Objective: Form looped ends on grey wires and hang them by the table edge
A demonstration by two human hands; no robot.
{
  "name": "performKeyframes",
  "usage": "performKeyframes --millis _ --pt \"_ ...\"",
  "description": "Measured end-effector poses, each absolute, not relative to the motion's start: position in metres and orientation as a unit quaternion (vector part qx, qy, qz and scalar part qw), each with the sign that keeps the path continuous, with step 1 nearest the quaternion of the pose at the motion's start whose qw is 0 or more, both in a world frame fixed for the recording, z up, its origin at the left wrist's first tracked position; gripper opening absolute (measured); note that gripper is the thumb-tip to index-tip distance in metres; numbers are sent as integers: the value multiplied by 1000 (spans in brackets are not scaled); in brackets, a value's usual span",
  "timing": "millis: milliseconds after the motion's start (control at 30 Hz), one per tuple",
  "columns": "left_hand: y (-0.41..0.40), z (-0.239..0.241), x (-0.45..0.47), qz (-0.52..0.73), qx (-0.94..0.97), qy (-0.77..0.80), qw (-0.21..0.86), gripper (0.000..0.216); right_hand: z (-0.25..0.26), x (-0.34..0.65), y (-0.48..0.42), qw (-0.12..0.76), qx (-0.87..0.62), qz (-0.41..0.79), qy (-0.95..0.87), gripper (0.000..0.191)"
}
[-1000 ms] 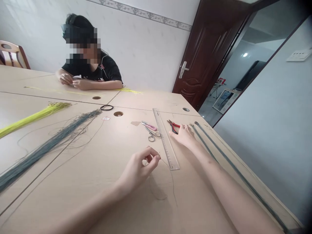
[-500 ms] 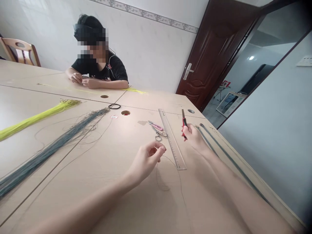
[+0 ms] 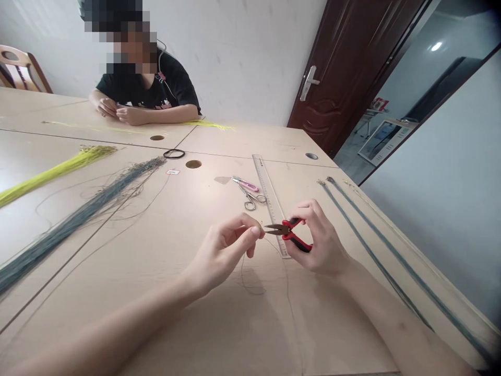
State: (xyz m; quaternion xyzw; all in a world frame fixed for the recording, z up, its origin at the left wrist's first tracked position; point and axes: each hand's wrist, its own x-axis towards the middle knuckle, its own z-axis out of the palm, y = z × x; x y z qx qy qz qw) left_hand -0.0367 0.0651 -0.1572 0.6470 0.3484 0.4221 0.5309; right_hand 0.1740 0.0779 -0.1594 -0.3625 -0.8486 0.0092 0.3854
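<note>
Thin cord [image 3: 241, 271]: one end is pinched at your left fingertips. The rest drops in a loose loop onto the table [image 3: 164, 292] and trails back toward you.

Pliers [image 3: 287, 232]: red handles, long axis near level. The nose points left at the pinched end and its tip lies just beside your left fingertips. The nose looks close to shut, and whether it touches the cord is too small to tell.

Left hand [image 3: 227, 250]: thumb and forefinger closed tight on the cord, other fingers curled; this is the hand nearer the cord.

Right hand [image 3: 321, 240]: wrapped round the pliers' handles, fingers narrow.

Ruler [image 3: 266, 190]: clear, lying lengthwise away from you, its near end under the pliers.

Scissors [image 3: 252, 198] and pink snips [image 3: 245, 183]: just left of the ruler.

Two long cords [image 3: 371, 250]: laid straight along the right edge.

Grey-blue bundle [image 3: 78, 219] and yellow-green bundle [image 3: 50, 172]: far left, well apart from your hands.

Black ring [image 3: 174, 153]: beyond, near a cable hole.

Co-worker [image 3: 156, 89]: seated across the table, hands together on the top
</note>
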Motion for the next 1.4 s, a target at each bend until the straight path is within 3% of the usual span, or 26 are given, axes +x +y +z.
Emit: performKeyframes --millis 1100,1400 --pt "64 -158 -36 433 674 303 517 23 -158 181 79 381 -361 -74 -848 24" --pt "65 -160 -35 453 662 303 514 22 -157 175 74 379 -386 14 -841 21"
